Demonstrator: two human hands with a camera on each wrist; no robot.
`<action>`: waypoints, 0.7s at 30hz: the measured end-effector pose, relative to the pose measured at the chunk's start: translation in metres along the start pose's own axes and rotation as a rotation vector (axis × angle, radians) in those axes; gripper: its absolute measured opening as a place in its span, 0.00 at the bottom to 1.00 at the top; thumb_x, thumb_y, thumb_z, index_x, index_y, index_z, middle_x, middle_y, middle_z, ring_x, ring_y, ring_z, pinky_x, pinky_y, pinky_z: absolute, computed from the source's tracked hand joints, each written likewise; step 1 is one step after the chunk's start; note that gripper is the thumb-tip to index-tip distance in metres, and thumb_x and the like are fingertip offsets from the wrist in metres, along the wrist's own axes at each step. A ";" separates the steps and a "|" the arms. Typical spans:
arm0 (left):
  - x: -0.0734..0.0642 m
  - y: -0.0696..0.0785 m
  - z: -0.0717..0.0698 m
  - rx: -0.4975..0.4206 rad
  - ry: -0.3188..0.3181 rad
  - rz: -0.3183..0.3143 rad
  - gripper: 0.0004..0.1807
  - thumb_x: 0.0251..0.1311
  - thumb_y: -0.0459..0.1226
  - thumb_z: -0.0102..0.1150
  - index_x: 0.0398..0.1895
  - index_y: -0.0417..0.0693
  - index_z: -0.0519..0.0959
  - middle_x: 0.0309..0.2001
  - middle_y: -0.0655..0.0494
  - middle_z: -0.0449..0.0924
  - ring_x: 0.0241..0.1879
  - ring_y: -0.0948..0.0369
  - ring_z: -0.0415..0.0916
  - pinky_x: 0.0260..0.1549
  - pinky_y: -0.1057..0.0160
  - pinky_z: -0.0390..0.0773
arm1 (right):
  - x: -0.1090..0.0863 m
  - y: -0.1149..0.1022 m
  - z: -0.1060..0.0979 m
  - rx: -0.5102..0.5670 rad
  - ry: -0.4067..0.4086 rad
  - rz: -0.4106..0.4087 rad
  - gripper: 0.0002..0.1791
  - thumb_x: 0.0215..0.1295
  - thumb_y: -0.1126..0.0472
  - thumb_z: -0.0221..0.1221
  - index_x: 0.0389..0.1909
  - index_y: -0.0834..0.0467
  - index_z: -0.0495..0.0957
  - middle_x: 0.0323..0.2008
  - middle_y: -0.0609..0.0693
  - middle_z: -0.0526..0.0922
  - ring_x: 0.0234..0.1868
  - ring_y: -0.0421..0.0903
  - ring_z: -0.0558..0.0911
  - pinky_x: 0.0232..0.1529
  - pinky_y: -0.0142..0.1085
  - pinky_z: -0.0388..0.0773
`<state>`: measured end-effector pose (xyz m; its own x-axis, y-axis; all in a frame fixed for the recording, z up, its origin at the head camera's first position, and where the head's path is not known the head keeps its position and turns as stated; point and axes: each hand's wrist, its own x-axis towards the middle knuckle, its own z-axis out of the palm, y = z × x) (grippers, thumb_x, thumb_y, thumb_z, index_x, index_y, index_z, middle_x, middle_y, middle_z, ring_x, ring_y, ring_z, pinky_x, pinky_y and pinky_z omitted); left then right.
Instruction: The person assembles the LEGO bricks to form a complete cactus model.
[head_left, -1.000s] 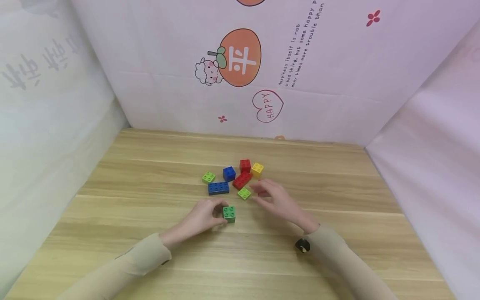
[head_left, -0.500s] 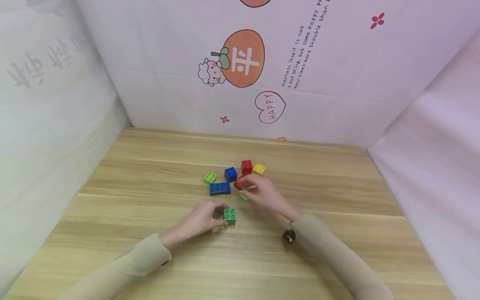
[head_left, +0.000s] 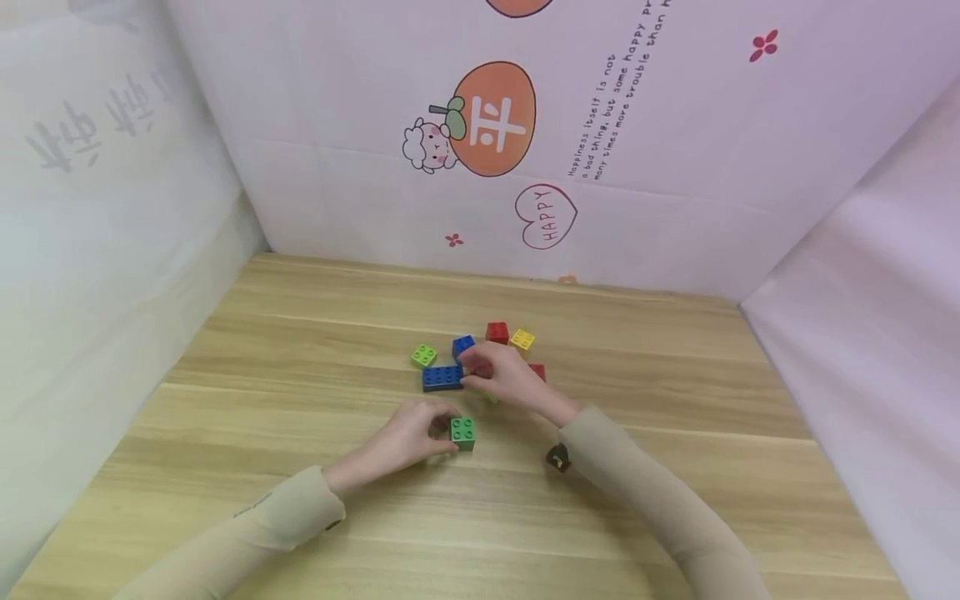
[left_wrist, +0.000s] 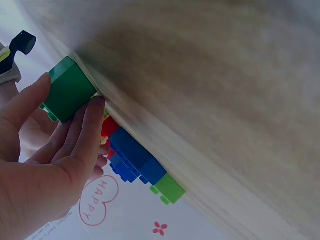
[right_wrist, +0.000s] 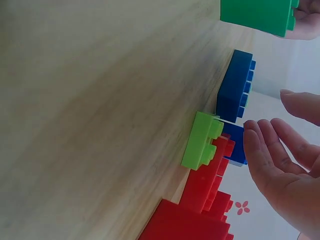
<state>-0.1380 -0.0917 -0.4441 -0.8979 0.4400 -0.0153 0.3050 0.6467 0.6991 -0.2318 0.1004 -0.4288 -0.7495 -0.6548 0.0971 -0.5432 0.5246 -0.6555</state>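
Observation:
In the head view my left hand (head_left: 405,435) pinches a green toy building brick (head_left: 462,434) between thumb and fingers, studs upward. My right hand (head_left: 510,379) hovers over the loose bricks, its fingertips by the right end of a long blue brick (head_left: 442,379). Nothing is between its thumb and fingers in the right wrist view, where they stand apart. Below that hand lie a flat lime brick (right_wrist: 200,142) and a long red brick (right_wrist: 200,187), both mostly hidden in the head view. A small blue brick (head_left: 462,343) is just beyond its fingertips.
Behind the hands sit a red brick (head_left: 497,332), a yellow brick (head_left: 522,338) and another lime brick (head_left: 423,357). One more red brick (head_left: 537,371) shows beside the right hand. Printed white cloth (head_left: 337,200) walls the wooden table (head_left: 637,350) at the back and sides.
My right hand has moved left, from beside the near lime brick, across it and the long red brick, to the long blue brick. The left hand keeps its hold on the green brick.

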 end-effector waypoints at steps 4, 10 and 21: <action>0.000 0.000 0.000 0.012 0.002 0.001 0.20 0.51 0.34 0.73 0.49 0.41 0.82 0.44 0.49 0.87 0.43 0.57 0.83 0.46 0.56 0.84 | 0.005 0.001 0.004 0.012 -0.019 0.025 0.18 0.63 0.64 0.65 0.53 0.65 0.78 0.51 0.58 0.84 0.51 0.50 0.85 0.54 0.40 0.84; 0.000 0.000 0.001 0.024 -0.002 -0.002 0.20 0.52 0.34 0.73 0.49 0.41 0.82 0.45 0.50 0.87 0.43 0.58 0.82 0.45 0.55 0.84 | 0.012 0.002 0.007 0.011 -0.043 0.054 0.20 0.63 0.64 0.65 0.55 0.64 0.78 0.53 0.58 0.83 0.54 0.50 0.84 0.58 0.41 0.83; 0.000 -0.001 0.001 0.026 0.010 0.022 0.20 0.51 0.34 0.73 0.49 0.40 0.82 0.45 0.49 0.87 0.43 0.57 0.83 0.45 0.56 0.84 | 0.017 -0.004 0.010 -0.077 -0.085 0.048 0.22 0.62 0.64 0.66 0.57 0.63 0.77 0.56 0.57 0.82 0.56 0.50 0.82 0.59 0.41 0.82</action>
<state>-0.1376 -0.0919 -0.4460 -0.8940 0.4480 0.0070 0.3326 0.6529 0.6805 -0.2389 0.0813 -0.4318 -0.7426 -0.6697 0.0009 -0.5369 0.5946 -0.5985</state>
